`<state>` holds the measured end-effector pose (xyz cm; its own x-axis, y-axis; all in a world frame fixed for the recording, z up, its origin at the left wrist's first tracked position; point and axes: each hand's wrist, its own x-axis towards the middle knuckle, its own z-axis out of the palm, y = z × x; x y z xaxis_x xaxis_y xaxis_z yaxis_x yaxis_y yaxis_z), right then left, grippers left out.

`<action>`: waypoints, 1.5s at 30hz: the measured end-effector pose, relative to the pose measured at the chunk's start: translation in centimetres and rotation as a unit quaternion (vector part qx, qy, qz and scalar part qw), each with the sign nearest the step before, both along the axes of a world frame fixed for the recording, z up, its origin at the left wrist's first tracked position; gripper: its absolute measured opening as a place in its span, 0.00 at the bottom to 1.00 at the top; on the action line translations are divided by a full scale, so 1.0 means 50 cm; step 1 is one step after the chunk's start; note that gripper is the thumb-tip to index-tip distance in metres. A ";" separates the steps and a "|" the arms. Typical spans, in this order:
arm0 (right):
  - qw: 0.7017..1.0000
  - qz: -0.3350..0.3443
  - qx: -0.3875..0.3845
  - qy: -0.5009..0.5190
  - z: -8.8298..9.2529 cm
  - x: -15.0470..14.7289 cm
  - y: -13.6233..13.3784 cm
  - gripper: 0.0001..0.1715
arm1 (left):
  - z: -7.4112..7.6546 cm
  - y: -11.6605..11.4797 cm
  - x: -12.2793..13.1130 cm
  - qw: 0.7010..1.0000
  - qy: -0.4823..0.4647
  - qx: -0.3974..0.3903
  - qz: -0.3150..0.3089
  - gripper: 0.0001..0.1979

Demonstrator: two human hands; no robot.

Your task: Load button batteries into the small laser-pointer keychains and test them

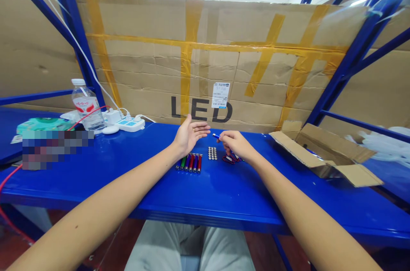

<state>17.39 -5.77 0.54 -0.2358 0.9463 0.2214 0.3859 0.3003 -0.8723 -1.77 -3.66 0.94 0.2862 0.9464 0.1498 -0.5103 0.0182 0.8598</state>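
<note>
My right hand (236, 142) pinches a small blue flashlight (215, 136) that points left, held above the table. Facing it, my left hand (189, 135) is open with its fingers stretched out and holds nothing; a ring is on one finger. Just below my left hand lies a row of several slim metal flashlights (191, 163) in green, blue, purple and red. Between the hands, round silver button cells (212, 153) sit in a neat grid. Red and other coloured carabiner clips (228, 159) lie under my right hand, which partly covers them.
An open cardboard box (315, 151) stands at the right of the blue table (205, 194). To the left are a water bottle (87, 106), a white power strip (130, 123), and a green packet (45, 125). A large taped cardboard sheet (153, 66) closes off the back.
</note>
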 end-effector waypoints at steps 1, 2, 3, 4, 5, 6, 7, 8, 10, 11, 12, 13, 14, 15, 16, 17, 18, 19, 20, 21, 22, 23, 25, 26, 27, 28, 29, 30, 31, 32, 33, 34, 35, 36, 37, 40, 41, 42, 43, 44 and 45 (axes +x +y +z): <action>1.000 -0.004 0.004 -0.002 0.000 0.000 0.000 0.09 | 0.000 0.000 0.000 1.000 0.001 0.000 -0.002 0.35; 1.000 -0.008 0.009 -0.005 0.001 0.001 0.001 0.10 | 0.000 0.000 0.000 1.000 0.001 0.000 -0.002 0.34; 1.000 -0.011 0.015 -0.009 0.001 0.002 0.001 0.11 | 0.000 0.000 0.000 1.000 0.002 -0.001 -0.002 0.34; 1.000 -0.015 0.021 -0.013 0.002 0.003 0.002 0.12 | -0.001 0.000 0.001 1.000 0.003 -0.001 -0.001 0.34; 0.999 -0.019 0.027 -0.019 0.002 0.005 0.002 0.13 | -0.001 0.000 0.001 1.000 0.004 -0.001 0.000 0.33; 0.999 -0.023 0.033 -0.025 0.003 0.006 0.002 0.13 | -0.001 0.000 0.001 1.000 0.006 0.000 0.001 0.33; 0.998 -0.028 0.038 -0.033 0.003 0.007 0.002 0.14 | -0.001 0.000 0.001 1.000 0.007 0.003 0.002 0.33; 0.998 -0.032 0.043 -0.040 0.003 0.008 0.003 0.14 | -0.001 0.000 0.001 1.000 0.008 0.005 0.003 0.33; 0.997 -0.037 0.047 -0.053 0.003 0.009 0.002 0.14 | -0.001 0.000 0.001 1.000 0.005 0.008 0.006 0.33; 0.997 -0.036 0.046 -0.057 0.003 0.010 0.002 0.14 | -0.001 -0.001 0.000 1.000 0.003 0.007 0.008 0.33; 0.997 -0.033 0.046 -0.058 0.003 0.010 0.002 0.14 | -0.001 -0.001 0.000 1.000 0.001 0.007 0.008 0.32; 0.997 -0.027 0.046 -0.058 0.003 0.010 0.001 0.14 | -0.001 -0.001 0.000 1.000 0.000 0.006 0.008 0.32; 0.997 -0.022 0.047 -0.057 0.003 0.009 0.001 0.14 | -0.001 -0.001 0.000 1.000 -0.001 0.006 0.008 0.32; 0.997 -0.015 0.049 -0.057 0.004 0.009 -0.001 0.14 | -0.001 -0.001 -0.001 1.000 0.000 0.008 0.007 0.33; 0.997 -0.010 0.050 -0.059 0.005 0.008 -0.002 0.14 | -0.001 0.000 -0.001 1.000 0.002 0.009 0.006 0.33; 0.997 -0.005 0.051 -0.063 0.005 0.007 -0.004 0.14 | -0.001 0.000 -0.001 1.000 0.004 0.010 0.006 0.33; 0.996 -0.001 0.051 -0.069 0.006 0.006 -0.006 0.14 | -0.001 0.001 -0.001 1.000 0.005 0.011 0.007 0.33; 0.996 0.003 0.050 -0.074 0.007 0.005 -0.008 0.14 | -0.002 0.002 -0.001 1.000 0.007 0.012 0.008 0.33; 0.996 0.007 0.048 -0.079 0.008 0.003 -0.010 0.13 | -0.002 0.002 -0.001 1.000 0.008 0.013 0.008 0.33; 0.995 0.010 0.047 -0.082 0.009 0.002 -0.012 0.13 | -0.002 0.002 -0.001 1.000 0.009 0.014 0.008 0.32; 0.996 0.011 0.045 -0.082 0.010 0.001 -0.014 0.13 | -0.002 0.002 -0.001 1.000 0.009 0.015 0.008 0.32; 0.996 0.011 0.044 -0.081 0.011 0.001 -0.015 0.13 | -0.003 0.002 -0.001 1.000 0.010 0.016 0.007 0.32; 0.996 0.006 0.043 -0.080 0.012 0.001 -0.015 0.13 | -0.003 0.002 -0.001 1.000 0.011 0.018 0.004 0.33; 0.996 0.004 0.044 -0.079 0.013 0.002 -0.015 0.14 | -0.003 0.002 -0.002 1.000 0.010 0.018 0.003 0.33; 0.996 0.002 0.047 -0.078 0.013 0.002 -0.014 0.14 | -0.003 0.002 -0.003 1.000 0.009 0.018 0.002 0.33; 0.996 0.001 0.049 -0.078 0.013 0.003 -0.013 0.14 | -0.003 0.002 -0.004 1.000 0.007 0.018 0.001 0.33; 0.996 0.001 0.050 -0.077 0.013 0.004 -0.013 0.14 | -0.002 0.002 -0.004 1.000 0.004 0.017 0.001 0.33; 0.996 0.000 0.049 -0.077 0.013 0.005 -0.013 0.14 | -0.002 0.002 -0.005 1.000 0.001 0.017 0.000 0.33; 0.996 0.000 0.047 -0.078 0.013 0.005 -0.013 0.14 | -0.001 0.001 -0.005 1.000 -0.001 0.016 -0.001 0.33; 0.996 -0.001 0.043 -0.079 0.013 0.006 -0.013 0.14 | 0.000 0.001 -0.006 1.000 -0.002 0.016 -0.002 0.33; 0.996 -0.001 0.039 -0.080 0.013 0.006 -0.014 0.14 | 0.001 0.001 -0.005 1.000 -0.002 0.015 -0.003 0.33; 0.996 0.000 0.035 -0.080 0.014 0.006 -0.015 0.15 | 0.002 0.000 -0.005 1.000 -0.001 0.014 -0.003 0.33; 0.996 0.003 0.033 -0.080 0.014 0.005 -0.016 0.15 | 0.003 -0.001 -0.004 1.000 0.000 0.013 -0.004 0.33; 0.996 0.006 0.034 -0.078 0.014 0.005 -0.017 0.15 | 0.003 -0.001 -0.004 1.000 0.003 0.014 -0.004 0.33; 0.996 0.010 0.036 -0.075 0.014 0.005 -0.017 0.14 | 0.004 -0.002 -0.004 1.000 0.005 0.015 -0.005 0.33; 0.996 0.011 0.042 -0.074 0.013 0.004 -0.016 0.15 | 0.005 -0.003 -0.004 1.000 0.008 0.016 -0.003 0.33; 0.996 0.010 0.041 -0.075 0.013 0.004 -0.016 0.15 | 0.005 -0.002 -0.005 1.000 0.008 0.017 -0.002 0.33; 0.996 0.011 0.041 -0.076 0.013 0.004 -0.015 0.15 | 0.004 -0.002 -0.005 1.000 0.007 0.017 -0.001 0.33; 0.996 0.013 0.042 -0.076 0.012 0.004 -0.015 0.15 | 0.003 -0.001 -0.006 1.000 0.007 0.018 -0.001 0.33; 0.996 0.016 0.044 -0.073 0.012 0.004 -0.014 0.15 | 0.003 0.000 -0.006 1.000 0.007 0.019 -0.002 0.33; 0.996 0.018 0.045 -0.071 0.012 0.004 -0.014 0.15 | 0.002 0.000 -0.006 1.000 0.008 0.020 -0.004 0.33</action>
